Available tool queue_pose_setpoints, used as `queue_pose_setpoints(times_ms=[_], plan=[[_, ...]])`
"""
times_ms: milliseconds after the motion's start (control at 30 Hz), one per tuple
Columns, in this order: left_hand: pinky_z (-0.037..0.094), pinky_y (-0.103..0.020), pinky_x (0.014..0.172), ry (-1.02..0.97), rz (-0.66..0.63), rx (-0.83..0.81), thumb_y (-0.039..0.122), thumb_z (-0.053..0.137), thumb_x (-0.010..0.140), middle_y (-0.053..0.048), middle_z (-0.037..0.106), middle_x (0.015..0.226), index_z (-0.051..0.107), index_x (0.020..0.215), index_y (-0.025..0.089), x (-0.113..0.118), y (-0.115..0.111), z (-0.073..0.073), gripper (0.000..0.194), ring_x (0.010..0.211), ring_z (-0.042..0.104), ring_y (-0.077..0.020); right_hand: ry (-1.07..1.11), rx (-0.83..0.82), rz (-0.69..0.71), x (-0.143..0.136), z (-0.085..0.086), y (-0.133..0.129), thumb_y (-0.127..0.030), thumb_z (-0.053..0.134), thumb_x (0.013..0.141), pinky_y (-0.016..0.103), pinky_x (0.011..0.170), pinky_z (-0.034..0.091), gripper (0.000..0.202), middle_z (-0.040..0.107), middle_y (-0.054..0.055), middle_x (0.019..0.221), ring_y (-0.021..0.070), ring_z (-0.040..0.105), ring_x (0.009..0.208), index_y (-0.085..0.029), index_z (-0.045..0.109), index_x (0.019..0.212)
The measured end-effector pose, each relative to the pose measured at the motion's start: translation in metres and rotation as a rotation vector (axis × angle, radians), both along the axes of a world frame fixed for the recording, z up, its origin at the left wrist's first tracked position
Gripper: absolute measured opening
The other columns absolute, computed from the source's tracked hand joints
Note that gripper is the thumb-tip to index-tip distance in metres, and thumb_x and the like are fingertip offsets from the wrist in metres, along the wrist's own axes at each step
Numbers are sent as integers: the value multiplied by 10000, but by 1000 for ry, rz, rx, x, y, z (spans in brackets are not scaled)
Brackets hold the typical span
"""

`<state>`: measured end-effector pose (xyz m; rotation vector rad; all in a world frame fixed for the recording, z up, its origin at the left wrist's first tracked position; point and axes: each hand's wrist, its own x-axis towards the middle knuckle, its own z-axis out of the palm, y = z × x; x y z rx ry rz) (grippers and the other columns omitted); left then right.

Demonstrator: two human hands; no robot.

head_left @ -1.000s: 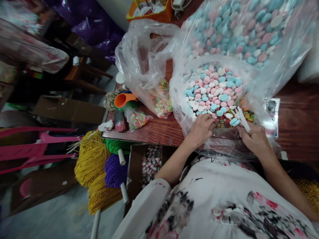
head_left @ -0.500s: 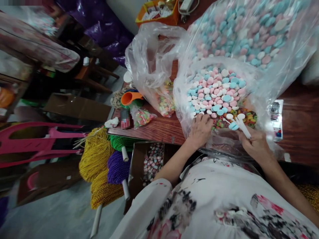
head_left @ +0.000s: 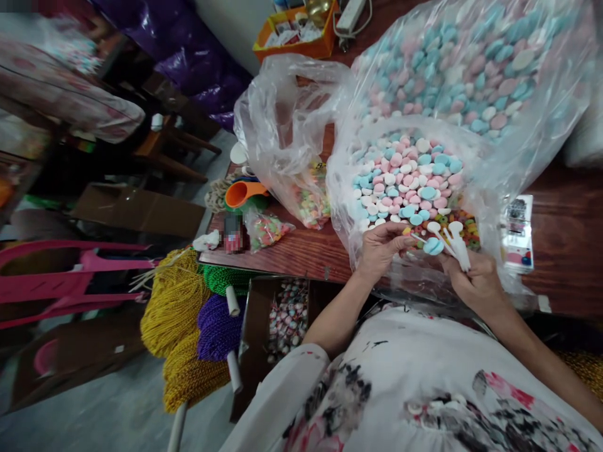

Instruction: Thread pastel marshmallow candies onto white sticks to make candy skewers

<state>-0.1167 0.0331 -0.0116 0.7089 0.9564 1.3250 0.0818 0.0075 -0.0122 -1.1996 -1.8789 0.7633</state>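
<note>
My right hand (head_left: 478, 279) is closed round several white plastic sticks (head_left: 459, 242) with flat round heads. Among them is a thin stick carrying a pale blue button-shaped piece (head_left: 433, 246), its tip pointing left. Thumb and forefinger of my left hand (head_left: 379, 251) pinch together at that tip, with a small orange-yellow ring (head_left: 406, 231) showing at the fingertips. Both hands are over the front of an open clear plastic bag (head_left: 340, 188). In it lie pink, white and blue button-shaped pieces (head_left: 405, 172) and, nearer me, small coloured rings (head_left: 464, 225).
A large clear bag of similar pieces (head_left: 471, 69) stands behind. Left on the table are another plastic bag (head_left: 264, 119), an orange scoop (head_left: 245, 193) and a small bag of coloured rings (head_left: 266, 231). Below the edge are yellow cord bundles (head_left: 174, 301) and a box (head_left: 257, 326).
My left hand has come up from the pieces in the bag and moved right, to the thin stick's tip. My right hand still holds the sticks, slightly shifted.
</note>
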Motion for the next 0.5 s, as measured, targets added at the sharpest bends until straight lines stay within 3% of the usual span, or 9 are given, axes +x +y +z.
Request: queue_pose_setpoints(times_ms=[100, 200, 333, 433, 500], plan=[[472, -201, 470, 92, -11, 65, 408, 944, 635, 2, 720, 708, 788, 833, 165, -3, -2, -4, 350, 502, 583, -69, -52, 32, 12, 1, -2, -2, -119, 559, 895, 280, 602, 481, 180, 706, 18, 730, 179, 650, 625, -201, 713, 941], [533, -230, 592, 293, 16, 251, 415, 898, 715, -27, 755, 781, 811, 854, 191, -8, 0, -9, 278, 641, 664, -110, -194, 94, 85, 5, -2, -3, -65, 517, 812, 298, 624, 486, 300, 739, 45, 790, 203, 676, 662, -196, 718, 993], [575, -290, 740, 506, -4, 475, 485, 796, 827, -75, 790, 862, 820, 891, 204, -11, 4, -16, 289, 807, 721, -167, -353, 45, 87, 10, 0, 2, -81, 503, 783, 305, 566, 421, 243, 684, 51, 682, 202, 615, 586, -189, 703, 873], [574, -305, 759, 514, -12, 492, 498, 752, 868, -70, 782, 864, 817, 923, 211, -5, 3, -18, 299, 812, 718, -170, -197, -71, 41, 5, -3, 6, -160, 543, 865, 288, 530, 383, 166, 587, 8, 592, 163, 539, 533, -203, 641, 737], [578, -318, 790, 463, -11, 398, 510, 729, 884, -67, 781, 905, 819, 946, 218, 1, 2, -15, 311, 833, 715, -170, 27, -155, -37, -1, -7, 7, -228, 566, 915, 271, 508, 375, 244, 521, -19, 561, 138, 490, 512, -210, 577, 672]])
